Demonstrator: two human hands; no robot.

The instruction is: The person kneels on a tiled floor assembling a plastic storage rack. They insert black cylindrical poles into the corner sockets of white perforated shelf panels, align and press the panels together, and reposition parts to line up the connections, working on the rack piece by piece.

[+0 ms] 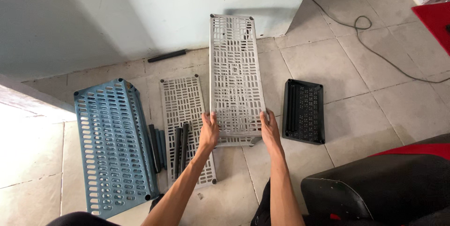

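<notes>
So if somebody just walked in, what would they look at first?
Probably the long grey slotted shelf panel in the middle, gripped at its near end by the left hand and the right hand. Next, the big blue slotted shelf panel lying on the tiled floor at the left. A small black tray sits on the floor to the right of the hands.

The light grey shelf panel (234, 76) covers the right edge of the second grey panel (186, 123) lying on the floor (356, 66). The blue panel (112, 146) hides part of the dark tubes (157, 146). The red mat (436, 19) and black seat (375, 193) run off-frame.
</notes>
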